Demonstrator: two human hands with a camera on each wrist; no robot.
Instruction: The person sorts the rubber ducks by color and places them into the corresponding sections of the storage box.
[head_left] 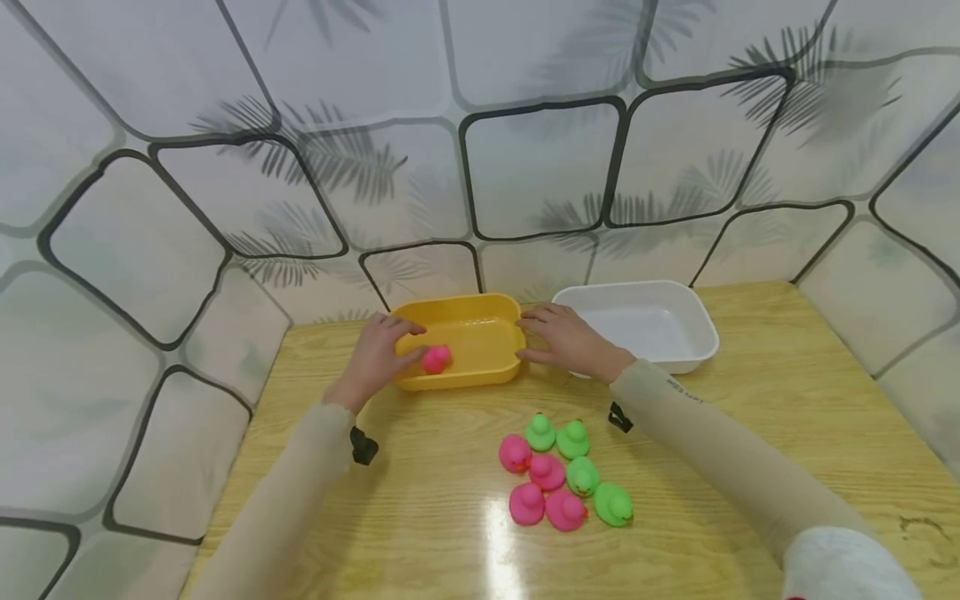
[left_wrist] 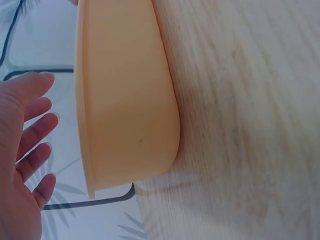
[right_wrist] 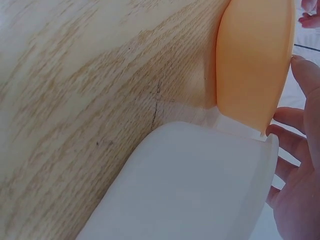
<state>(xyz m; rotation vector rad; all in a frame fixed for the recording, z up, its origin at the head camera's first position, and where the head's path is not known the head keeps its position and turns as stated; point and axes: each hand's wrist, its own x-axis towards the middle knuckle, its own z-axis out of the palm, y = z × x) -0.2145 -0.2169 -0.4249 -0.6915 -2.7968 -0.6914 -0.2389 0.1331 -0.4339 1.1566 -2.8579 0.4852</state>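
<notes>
A yellow plastic tray (head_left: pixel 486 340) stands near the back wall, with one pink rubber duck (head_left: pixel 437 359) lying inside at its left end. My left hand (head_left: pixel 378 352) is over that left end, thumb by the duck and fingers loosely spread. In the left wrist view, a gap shows between the fingers and the rim of the tray (left_wrist: pixel 125 100). At the opposite end, my right hand (head_left: pixel 564 340) rests its fingertips against the tray's right rim, thumb toward the front. The right wrist view has those fingers (right_wrist: pixel 292 120) between the yellow tray and the white one.
A white plastic tray (head_left: pixel 645 325) stands right of the yellow one, partly behind my right hand. In front, several green ducks (head_left: pixel 573 439) and several pink ducks (head_left: pixel 527 504) lie bunched on the wooden table (head_left: pixel 405 500). Patterned walls (head_left: pixel 540 175) border the back and sides.
</notes>
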